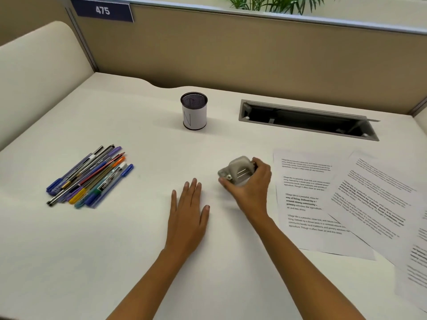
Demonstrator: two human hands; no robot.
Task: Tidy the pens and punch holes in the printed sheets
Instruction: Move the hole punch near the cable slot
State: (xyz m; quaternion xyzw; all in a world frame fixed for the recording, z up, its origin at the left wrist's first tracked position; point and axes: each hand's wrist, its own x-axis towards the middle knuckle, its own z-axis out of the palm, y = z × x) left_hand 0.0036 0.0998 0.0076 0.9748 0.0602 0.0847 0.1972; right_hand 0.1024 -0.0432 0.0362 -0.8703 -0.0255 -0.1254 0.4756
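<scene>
On the desk, signs and writing: a blue plate (pixel 102 10) on the partition reads "475"; the white wrap on the pen cup (pixel 194 111) carries a thin letter "N".
Printed sheets (pixel 307 199): spread at the right, overlapping; only scraps of the text are readable, among them "Village life is a peaceful, close-knit" and "way of living"; the rest is too blurred to read.
Pens (pixel 89 175): a loose bundle lying flat at the left, well apart from both hands; one barrel bears lettering too small to make out.
Pen cup: upright near the back of the desk (pixel 69 250), dark mesh rim, between the pens and the cable slot (pixel 307 120).
Right hand (pixel 248 184): curled around the grey hole punch (pixel 236 170), thumb on its near left corner, fingers over its far right side; the punch seems tipped, though whether it is off the desk I cannot tell.
Hole punch: just left of the nearest sheet.
Left hand (pixel 189 209): flat, palm down, fingers together and straight, resting empty on the bare desk beside the punch.
</scene>
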